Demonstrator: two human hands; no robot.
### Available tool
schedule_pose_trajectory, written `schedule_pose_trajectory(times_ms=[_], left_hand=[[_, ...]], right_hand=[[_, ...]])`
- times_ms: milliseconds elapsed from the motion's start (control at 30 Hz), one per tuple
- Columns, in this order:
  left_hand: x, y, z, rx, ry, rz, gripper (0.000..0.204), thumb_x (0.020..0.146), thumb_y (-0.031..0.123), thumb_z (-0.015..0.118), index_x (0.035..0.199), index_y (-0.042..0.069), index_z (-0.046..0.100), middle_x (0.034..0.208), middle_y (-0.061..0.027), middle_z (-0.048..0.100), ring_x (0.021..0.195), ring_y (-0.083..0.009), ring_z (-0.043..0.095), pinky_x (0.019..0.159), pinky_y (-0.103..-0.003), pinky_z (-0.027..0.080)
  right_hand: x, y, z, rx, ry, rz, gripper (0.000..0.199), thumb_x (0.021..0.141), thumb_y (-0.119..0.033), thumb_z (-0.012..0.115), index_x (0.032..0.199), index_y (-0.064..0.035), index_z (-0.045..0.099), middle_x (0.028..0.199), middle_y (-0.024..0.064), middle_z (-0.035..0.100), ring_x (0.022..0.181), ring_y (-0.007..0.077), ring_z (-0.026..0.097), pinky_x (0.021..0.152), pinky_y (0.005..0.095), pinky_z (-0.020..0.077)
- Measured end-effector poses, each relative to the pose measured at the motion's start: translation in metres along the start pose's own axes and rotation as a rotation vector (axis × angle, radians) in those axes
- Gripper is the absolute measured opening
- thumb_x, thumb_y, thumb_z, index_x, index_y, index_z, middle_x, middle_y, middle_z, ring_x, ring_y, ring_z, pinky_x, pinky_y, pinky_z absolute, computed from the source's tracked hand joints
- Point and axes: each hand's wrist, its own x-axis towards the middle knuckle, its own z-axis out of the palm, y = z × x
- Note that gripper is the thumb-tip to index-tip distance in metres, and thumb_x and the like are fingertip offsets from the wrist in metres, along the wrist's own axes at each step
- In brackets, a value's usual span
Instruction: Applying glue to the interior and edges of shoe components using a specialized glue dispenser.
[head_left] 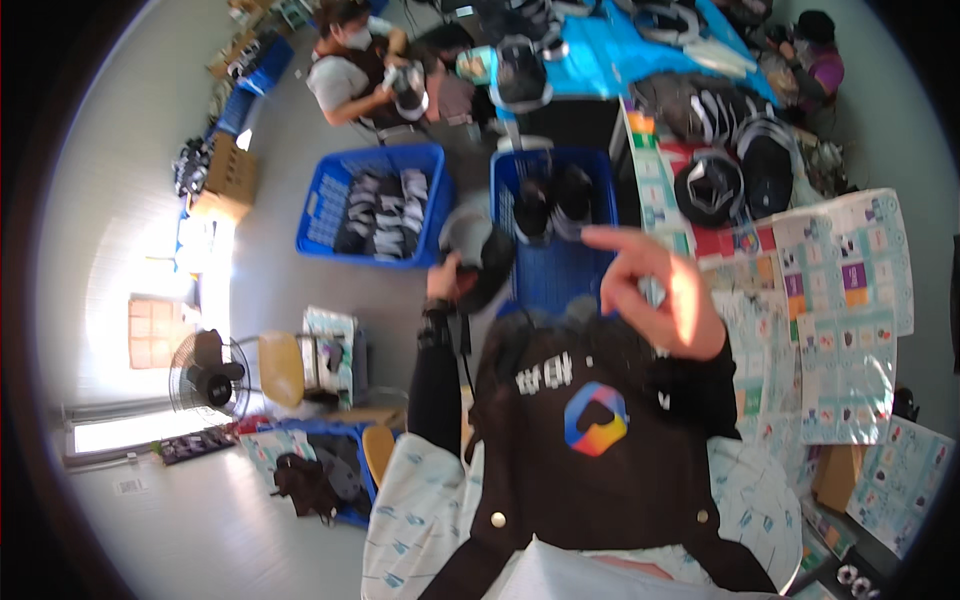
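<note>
My left hand (450, 282) grips the edge of a black and grey item that looks like a cap (488, 258), held out in front of me with its pale grey side partly showing. My right hand (665, 298) is raised with the index finger stretched out to the left and the other fingers loosely bent. I see nothing in it. Just beyond my hands stands a blue plastic basket (556, 272) with two dark cap-like pieces (572, 195) at its far end. The black apron (530, 450) on my chest fills the near middle.
A second blue basket (310, 225) of stacked black and grey pieces (388, 215) stands left. To the right, a table covered with printed sheets (845, 265) bears more black caps (768, 170). A seated co-worker (345, 75) handles another piece ahead. A fan (210, 378) stands at left.
</note>
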Motion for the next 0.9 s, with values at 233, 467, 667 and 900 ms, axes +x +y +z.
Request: schedule_pose_trajectory(times_ms=[233,467,667,900], left_hand=[[-0.013,0.062,0.111,-0.121,-0.122,0.113,0.033,0.088,0.015,0.072,0.100,-0.012,0.058,0.094,-0.0198,0.068,0.077,-0.0333,0.072,0.066,-0.043,0.067],[-0.030,0.073,0.207,-0.194,-0.126,0.212,0.021,0.092,0.011,0.068,0.097,-0.006,0.056,0.087,-0.0166,0.067,0.071,-0.0304,0.071,0.063,-0.043,0.066],[-0.017,0.017,0.231,0.027,-0.244,-0.033,0.037,0.093,0.032,0.066,0.105,-0.003,0.062,0.086,-0.0178,0.073,0.068,-0.0307,0.074,0.051,-0.036,0.058],[0.014,-0.014,0.289,0.108,-0.221,-0.260,0.035,0.092,0.031,0.063,0.103,-0.002,0.064,0.084,-0.0185,0.072,0.065,-0.0280,0.071,0.049,-0.032,0.051]], right_hand=[[-0.007,0.015,-0.027,-0.073,0.117,0.184,0.038,0.095,0.003,0.056,0.132,-0.0013,0.061,0.075,0.0020,0.065,0.069,0.0065,0.061,0.064,0.0221,0.0465],[-0.025,0.034,-0.046,-0.067,0.215,0.321,0.028,0.097,0.000,0.056,0.123,-0.0015,0.066,0.079,0.0020,0.064,0.072,0.0070,0.060,0.065,0.0227,0.0461],[-0.047,0.065,-0.053,0.045,0.280,0.494,0.025,0.098,-0.005,0.056,0.120,0.0011,0.066,0.076,0.0016,0.062,0.071,0.0073,0.059,0.067,0.0224,0.0477],[-0.070,0.092,-0.051,-0.104,0.259,0.573,0.023,0.097,-0.009,0.058,0.117,-0.0026,0.067,0.078,0.0055,0.068,0.068,0.0119,0.065,0.064,0.0259,0.0501]])
